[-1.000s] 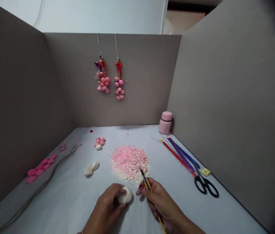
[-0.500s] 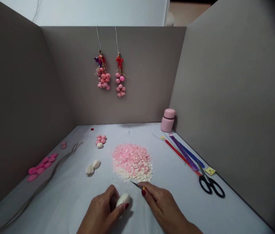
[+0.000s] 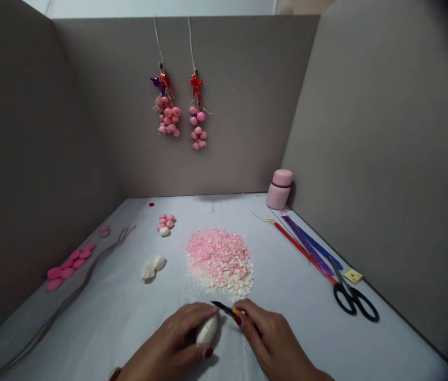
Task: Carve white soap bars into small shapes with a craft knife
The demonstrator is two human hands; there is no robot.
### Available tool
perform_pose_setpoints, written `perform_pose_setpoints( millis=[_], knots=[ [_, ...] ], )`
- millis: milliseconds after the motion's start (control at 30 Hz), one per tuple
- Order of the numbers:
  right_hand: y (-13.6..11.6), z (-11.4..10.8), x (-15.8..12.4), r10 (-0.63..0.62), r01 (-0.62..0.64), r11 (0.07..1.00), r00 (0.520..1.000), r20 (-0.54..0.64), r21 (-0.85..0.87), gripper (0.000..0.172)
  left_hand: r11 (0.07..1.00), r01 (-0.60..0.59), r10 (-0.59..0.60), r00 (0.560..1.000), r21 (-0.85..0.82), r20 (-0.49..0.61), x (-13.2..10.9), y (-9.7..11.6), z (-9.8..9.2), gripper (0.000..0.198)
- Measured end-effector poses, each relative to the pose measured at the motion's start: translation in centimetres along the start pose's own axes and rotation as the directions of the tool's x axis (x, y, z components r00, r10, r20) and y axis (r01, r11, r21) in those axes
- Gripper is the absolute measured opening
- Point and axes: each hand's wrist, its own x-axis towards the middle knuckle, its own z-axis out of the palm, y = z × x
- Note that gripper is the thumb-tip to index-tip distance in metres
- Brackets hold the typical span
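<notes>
A smooth white oval piece (image 3: 207,332), like a block of soap, is gripped between the thumb and fingers of my left hand (image 3: 176,336). A fine dark line runs across its surface. My right hand (image 3: 269,334) is closed around a small craft knife (image 3: 224,308) with a yellow part near its dark blade. The blade points left, close to the top of the white piece and the left fingertips; whether it touches cannot be made out. Just beyond both hands lies a heap of pink and white shavings (image 3: 220,259).
White carved pieces (image 3: 154,268), pink balls (image 3: 166,221), flat pink ovals (image 3: 68,266) and long twine (image 3: 84,283) lie leftward. Rightward are scissors (image 3: 354,301), ribbons (image 3: 305,243) and a pink flask (image 3: 279,189). Two strings of pink balls (image 3: 198,132) hang on the grey back panel (image 3: 243,132).
My left fingers have moved over the top of the white piece, which has shifted slightly right and down. The knife blade is now close to it. The whole view has tilted slightly downward.
</notes>
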Motion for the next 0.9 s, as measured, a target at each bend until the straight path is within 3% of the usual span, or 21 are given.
perform_pose_setpoints(
  millis=[200, 367, 500, 633, 733, 900],
  knots=[
    [0.1, -0.5, -0.4, -0.096, 0.095, 0.995, 0.995, -0.014, -0.033, 0.024, 0.999, 0.025, -0.026, 0.999, -0.025, -0.025, 0.3, 0.3, 0.4, 0.040],
    [0.1, -1.8, -0.5, -0.158, 0.157, 0.984, 0.987, -0.008, -0.086, 0.025, 0.991, 0.014, -0.015, 1.000, -0.132, -0.007, -0.3, -0.5, 0.1, 0.068],
    [0.3, -1.9, -0.2, -0.132, 0.131, 0.991, 0.991, 0.022, 0.015, 0.025, 0.949, 0.014, 0.012, 0.997, -0.316, 0.080, -0.1, -0.2, -0.6, 0.054],
    [0.9, -1.0, -0.2, -0.141, 0.149, 0.980, 0.987, -0.071, 0.130, 0.024, 0.940, 0.054, 0.000, 0.987, -0.336, 0.158, 0.4, 0.7, -0.7, 0.043],
    [1.4, -0.7, -0.4, -0.162, 0.171, 0.980, 0.983, -0.087, 0.106, 0.026, 0.953, 0.038, -0.001, 0.993, -0.300, 0.120, 0.6, 1.0, -0.4, 0.042],
    [1.9, -0.8, -1.2, -0.282, 0.280, 0.957, 0.959, -0.024, -0.076, 0.027, 0.968, 0.022, -0.017, 1.000, -0.251, 0.023, 0.5, 0.3, 0.4, 0.046]
  ],
)
